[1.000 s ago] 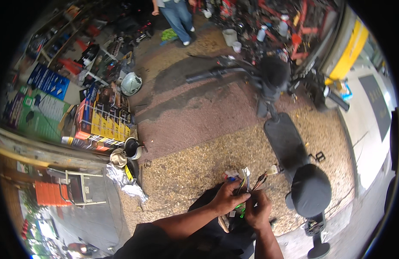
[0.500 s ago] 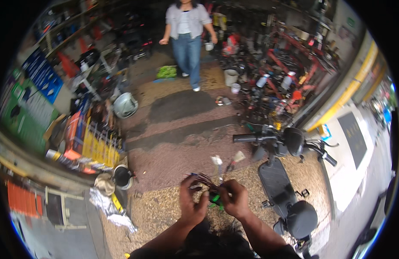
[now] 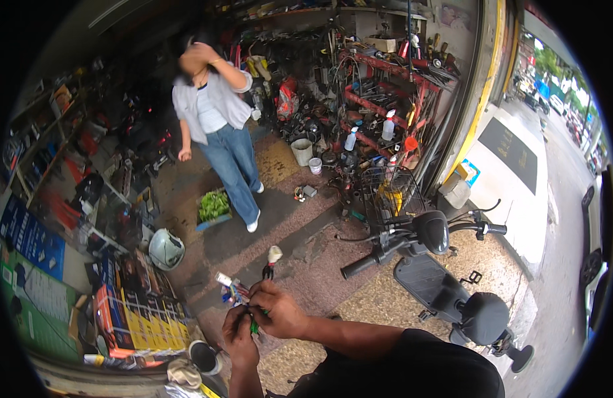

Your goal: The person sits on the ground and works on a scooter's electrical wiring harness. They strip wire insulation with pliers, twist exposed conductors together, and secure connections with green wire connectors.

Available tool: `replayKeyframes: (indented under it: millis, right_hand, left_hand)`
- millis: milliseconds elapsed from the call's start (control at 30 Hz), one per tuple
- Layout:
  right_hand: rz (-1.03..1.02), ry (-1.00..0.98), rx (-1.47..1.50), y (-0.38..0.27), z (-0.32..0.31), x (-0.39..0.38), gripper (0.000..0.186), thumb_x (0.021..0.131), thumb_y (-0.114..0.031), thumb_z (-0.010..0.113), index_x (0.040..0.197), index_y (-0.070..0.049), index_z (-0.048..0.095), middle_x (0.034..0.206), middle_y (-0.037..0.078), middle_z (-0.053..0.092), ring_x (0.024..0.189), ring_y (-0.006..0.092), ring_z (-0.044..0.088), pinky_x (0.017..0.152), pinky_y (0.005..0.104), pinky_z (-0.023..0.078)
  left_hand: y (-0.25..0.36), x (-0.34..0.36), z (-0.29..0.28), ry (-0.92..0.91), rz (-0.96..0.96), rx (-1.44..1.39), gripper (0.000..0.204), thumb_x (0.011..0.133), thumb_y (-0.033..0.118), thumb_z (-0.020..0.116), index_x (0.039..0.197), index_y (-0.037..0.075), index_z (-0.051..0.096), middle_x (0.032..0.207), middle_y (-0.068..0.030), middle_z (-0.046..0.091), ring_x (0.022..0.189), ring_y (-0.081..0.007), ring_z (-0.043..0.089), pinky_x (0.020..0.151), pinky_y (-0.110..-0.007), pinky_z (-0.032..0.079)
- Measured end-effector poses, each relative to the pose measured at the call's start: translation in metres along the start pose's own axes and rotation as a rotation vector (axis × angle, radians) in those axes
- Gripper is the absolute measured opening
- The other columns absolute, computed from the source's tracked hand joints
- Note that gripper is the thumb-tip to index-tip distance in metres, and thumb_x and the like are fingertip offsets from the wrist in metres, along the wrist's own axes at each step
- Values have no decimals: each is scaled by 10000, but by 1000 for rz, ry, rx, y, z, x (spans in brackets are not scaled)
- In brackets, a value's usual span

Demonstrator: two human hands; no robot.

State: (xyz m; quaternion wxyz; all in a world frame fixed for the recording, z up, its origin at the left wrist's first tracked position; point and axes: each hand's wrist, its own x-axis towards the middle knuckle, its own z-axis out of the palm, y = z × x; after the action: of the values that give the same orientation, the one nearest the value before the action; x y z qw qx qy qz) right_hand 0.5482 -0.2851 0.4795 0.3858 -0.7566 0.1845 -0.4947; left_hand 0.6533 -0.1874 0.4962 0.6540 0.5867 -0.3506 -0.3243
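Both hands are low in the picture, close together over the ground and pinching a bundle of thin wires. My left hand (image 3: 240,335) has its fingers closed on the wires from the left. Just to the right and slightly farther, my right hand (image 3: 281,312) pinches the same bundle, its fingertips nearly touching the left ones. Blue, red and white strands of the wires (image 3: 235,294) stick out beyond the fingers, near a white plug (image 3: 223,278). A pale connector (image 3: 274,254) with red and black leads shows farther off. Something bright green (image 3: 255,327) peeks out between the hands; its kind is hidden.
An electric scooter (image 3: 432,285) stands at my right. A person (image 3: 217,119) is in the shop ahead, beside a tray of green leaves (image 3: 213,206). Boxes (image 3: 144,318) and a silver helmet (image 3: 166,249) lie left; a red tool rack (image 3: 386,99) stands far right.
The view has swung to the right and tilted, with my hands now farther left in it. The person has come closer and raised a hand to the head. Both my hands still grip the wires.
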Motion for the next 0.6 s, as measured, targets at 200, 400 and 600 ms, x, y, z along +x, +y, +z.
replayKeyframes:
  millis: [200,400,600]
  right_hand:
    - [40,37,46,45,-10,71,153,767,38,685,896,-19,627,998,133,611,933,329,635,777,395,528]
    - [259,102,142,97,-33,128,103,769,23,675,862,-13,646,945,130,627,903,320,631,786,396,512]
    - [371,234,66,146,-56,183,75,802,-31,705,846,-4,650,904,131,635,886,283,629,802,383,508]
  left_hand:
    - [0,100,6,-220,17,101,93,929,28,578,1021,18,593,909,1,593,827,-80,524,752,-235,420]
    - [-20,201,43,-397,-35,-149,104,916,27,631,1015,20,599,919,-8,599,820,-87,535,740,-243,433]
    - [-41,306,79,-626,-128,-240,85,920,30,693,990,16,647,883,17,633,791,-64,577,717,-213,463]
